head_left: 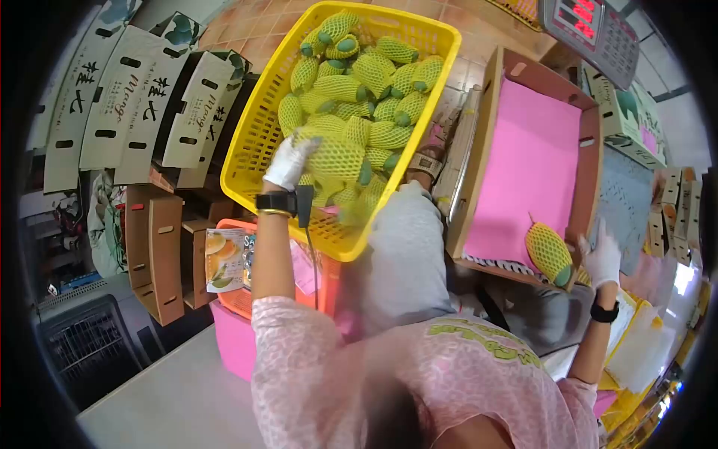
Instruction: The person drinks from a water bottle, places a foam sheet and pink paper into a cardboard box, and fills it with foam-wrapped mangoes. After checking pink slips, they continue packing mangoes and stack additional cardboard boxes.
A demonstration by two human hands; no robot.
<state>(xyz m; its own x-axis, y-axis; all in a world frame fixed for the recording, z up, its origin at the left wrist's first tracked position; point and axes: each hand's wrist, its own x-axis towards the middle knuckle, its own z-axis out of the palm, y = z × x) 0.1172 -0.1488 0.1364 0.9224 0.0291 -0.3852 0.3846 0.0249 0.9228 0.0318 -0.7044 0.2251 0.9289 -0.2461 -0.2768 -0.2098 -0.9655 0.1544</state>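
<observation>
My left hand, in a white glove, is closed on the end of a mango in a yellow foam net. This mango lies over others in the yellow plastic basket; its edges are slightly blurred. Several netted mangoes with dark green tips are heaped there. On my other side, my gloved right hand has its fingers stretched out beside the near right corner of a cardboard box. Inside that corner, one netted mango rests on the pink lining sheet.
A scale with a red display stands beyond the box. Printed mango cartons line the left side, with plain brown boxes below them. An orange basket holding printed sheets sits under the yellow basket's near edge.
</observation>
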